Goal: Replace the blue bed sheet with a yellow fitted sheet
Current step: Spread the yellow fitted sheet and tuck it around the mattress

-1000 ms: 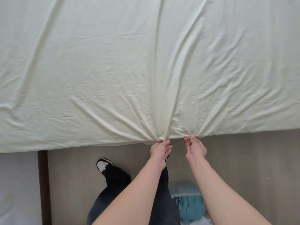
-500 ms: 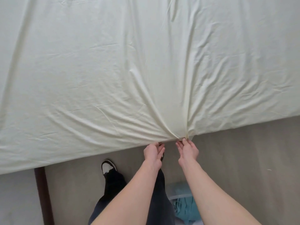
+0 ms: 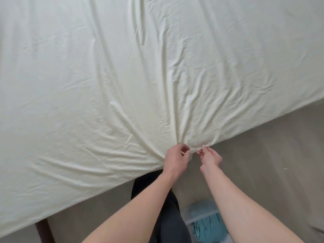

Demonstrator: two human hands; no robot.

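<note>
A pale yellow fitted sheet point(image 3: 140, 76) covers the whole mattress and fills most of the view, creased in folds that fan out from its near edge. My left hand point(image 3: 175, 160) pinches that near edge with curled fingers. My right hand point(image 3: 209, 156) is just to the right of it, with its fingertips at the same bunched edge; its thumb and fingers nip the cloth. The blue bed sheet point(image 3: 208, 227) lies crumpled in a white basket on the floor by my legs.
A dark wooden bed leg point(image 3: 43, 230) shows under the mattress at lower left. Beige floor point(image 3: 263, 163) runs along the near side of the bed. My dark trouser leg point(image 3: 163, 216) stands between the bed and the basket.
The view has tilted, so the bed edge now slopes up to the right. Both hands stay at the sheet's near edge and have drawn it into a tighter bunch; my shoe is out of sight.
</note>
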